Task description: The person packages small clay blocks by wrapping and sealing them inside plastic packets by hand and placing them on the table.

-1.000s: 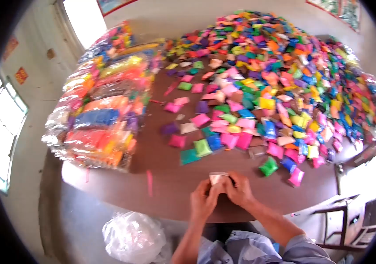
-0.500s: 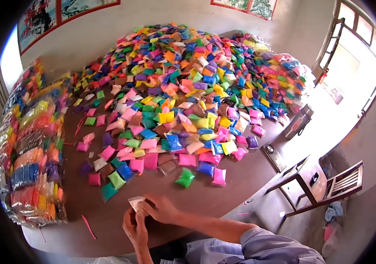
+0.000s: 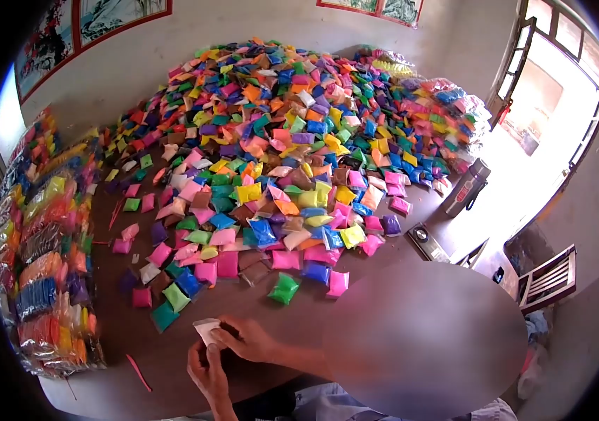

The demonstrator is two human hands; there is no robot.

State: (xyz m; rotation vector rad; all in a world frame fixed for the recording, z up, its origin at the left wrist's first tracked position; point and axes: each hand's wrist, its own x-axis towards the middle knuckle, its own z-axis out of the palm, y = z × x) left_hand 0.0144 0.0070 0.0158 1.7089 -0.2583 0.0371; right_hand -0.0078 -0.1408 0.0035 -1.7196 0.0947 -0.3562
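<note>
Tabletop [image 3: 120, 324]: brown, carrying all the goods noted below. The largest item is a heap of small multicoloured packets [image 3: 264, 140], spread over its middle and far side. Clear-wrapped bundles [image 3: 47, 266] are stacked along the left edge. A dark flask [image 3: 466, 188] stands upright at the right.

Right forearm: enters from the right, nearly level, above the near part of the tabletop. Right hand [image 3: 247, 339]: back largely toward the camera, fingers bent leftward; its grip is closed, thumb and fingers pinching a white packet [image 3: 205, 327]. Left hand [image 3: 208, 375]: rises from the bottom edge, fingers and thumb upward and partly curled, at the packet's lower edge; how firmly its grip is closed cannot be told. The white packet is tilted between the hands, near the front of the tabletop. A thin pink-red strip [image 3: 139, 373] lies to its left.

Obscured: a grey oval blur covers the right upper arm and part of the tabletop. The left forearm is cut off by the frame. The right fingertips and the packet's lower portion are partly hidden; its contents cannot be made out.
</note>
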